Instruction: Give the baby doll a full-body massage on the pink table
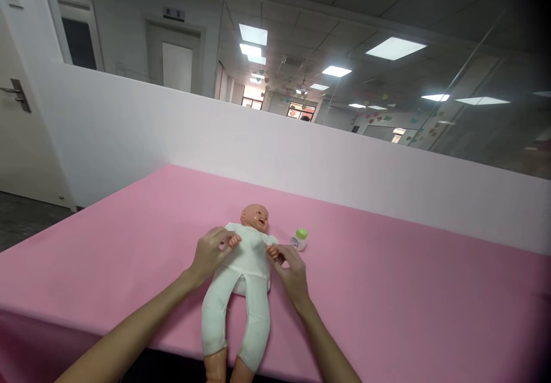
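A baby doll (252,256) in a white cloth suit lies on its back on the pink table cover, its head toward the far side and turned to the right. Its lower legs reach over the near edge. My left hand (212,255) is closed on the doll's arm on the left side, close to the small plastic hand. On the right side, my right hand (293,269) pinches the doll's other arm, also by its hand. Just beyond my right hand stands a small clear jar (299,240) with a green lid; I am not touching it.
The pink cover (387,291) spreads over a wide table. Along its back runs a low white wall (301,156) with a glass pane (365,84) above it. A door (26,107) with a metal handle is at the far left.
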{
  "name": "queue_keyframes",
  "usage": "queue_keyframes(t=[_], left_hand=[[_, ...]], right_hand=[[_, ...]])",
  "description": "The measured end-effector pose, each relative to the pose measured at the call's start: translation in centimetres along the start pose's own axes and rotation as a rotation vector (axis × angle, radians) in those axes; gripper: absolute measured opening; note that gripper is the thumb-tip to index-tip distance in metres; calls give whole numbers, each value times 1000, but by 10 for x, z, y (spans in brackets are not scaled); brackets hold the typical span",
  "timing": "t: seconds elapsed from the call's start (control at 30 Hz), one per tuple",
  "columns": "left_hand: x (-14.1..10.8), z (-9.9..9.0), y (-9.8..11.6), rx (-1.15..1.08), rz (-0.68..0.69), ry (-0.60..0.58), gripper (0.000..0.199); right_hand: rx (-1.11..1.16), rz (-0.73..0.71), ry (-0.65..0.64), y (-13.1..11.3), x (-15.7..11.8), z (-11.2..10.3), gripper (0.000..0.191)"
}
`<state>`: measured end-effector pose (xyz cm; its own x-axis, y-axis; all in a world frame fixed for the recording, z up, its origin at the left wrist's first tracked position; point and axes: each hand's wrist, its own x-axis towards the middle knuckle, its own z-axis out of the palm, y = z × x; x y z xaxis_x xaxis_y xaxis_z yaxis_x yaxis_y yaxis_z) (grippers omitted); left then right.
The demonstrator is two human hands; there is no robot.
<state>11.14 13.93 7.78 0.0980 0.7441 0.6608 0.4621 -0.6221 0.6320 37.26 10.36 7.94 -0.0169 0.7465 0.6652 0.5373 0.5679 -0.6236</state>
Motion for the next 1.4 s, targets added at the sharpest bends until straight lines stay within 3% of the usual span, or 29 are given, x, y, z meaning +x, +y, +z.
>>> queue_keyframes(t=[0.07,0.17,0.23,0.3,0.37,0.47,0.57,0.7,0.83,0.97,1.1,1.17,1.3,1.4], left_hand=[[-7,9,-3,163,154,-129,16],[-14,17,-7,285,255,-213,21],[-14,18,-7,294,258,-242,22],[-10,13,-5,228,192,-227,16],[-3,5,-4,64,21,-122,11],[8,-13,-10,-301,-339,164,21],[15,-28,-30,-651,-701,427,26],[13,-36,-68,-929,-1121,711,11],[7,-35,-85,-983,-1236,827,13],[15,-33,-61,-861,-1081,759,15],[27,-23,-18,-611,-655,556,28],[28,-12,0,-418,-444,422,25],[14,16,13,25,-105,104,10],[-1,34,10,291,109,-105,10]], right_hand=[[-102,-178,-171,-1,-12,12,21],[-198,-318,-254,4,-24,22,30],[-188,-327,-258,6,-24,23,30],[-119,-243,-205,7,-18,17,25],[-19,-50,-40,10,-9,4,19],[165,333,275,22,5,-22,34],[319,623,477,45,9,-47,42],[529,887,581,78,0,-58,43],[596,997,622,94,-7,-55,39],[589,874,644,80,2,-50,41],[362,593,538,40,17,-30,41],[254,394,397,20,18,-14,36],[-26,-61,-46,-1,1,18,10],[-225,-314,-215,-1,-14,30,20]])
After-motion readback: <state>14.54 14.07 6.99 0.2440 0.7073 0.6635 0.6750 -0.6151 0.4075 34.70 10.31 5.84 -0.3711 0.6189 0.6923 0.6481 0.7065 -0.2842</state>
